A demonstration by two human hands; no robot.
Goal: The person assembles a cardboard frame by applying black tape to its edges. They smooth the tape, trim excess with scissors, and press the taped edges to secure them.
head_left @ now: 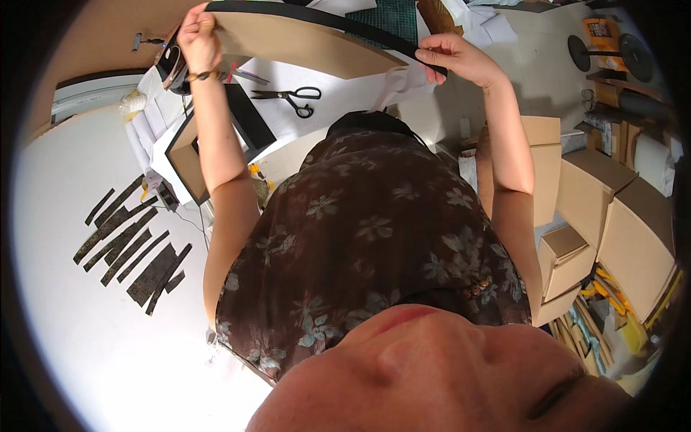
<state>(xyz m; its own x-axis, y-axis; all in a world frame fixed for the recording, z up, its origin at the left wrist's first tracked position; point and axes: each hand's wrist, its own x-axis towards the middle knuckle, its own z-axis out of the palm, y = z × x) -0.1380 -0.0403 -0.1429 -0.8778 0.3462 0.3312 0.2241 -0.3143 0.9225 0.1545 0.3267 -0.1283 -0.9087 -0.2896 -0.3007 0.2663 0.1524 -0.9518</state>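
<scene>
My left hand is closed on one end of a tan cardboard panel with a black strip along its far edge. At the strip's other end, my right hand pinches its tip between thumb and fingers. The panel is held up above the white work surface, and the strip bows between my hands. Black-handled scissors lie on the table on the near side of the panel. A red pen-like tool lies close to my left wrist.
A black-edged open box stands by my left forearm. Dark patterned strips lie on the white surface at the left. A green cutting mat is beyond the panel. Cardboard boxes stack up at the right, near rolled materials.
</scene>
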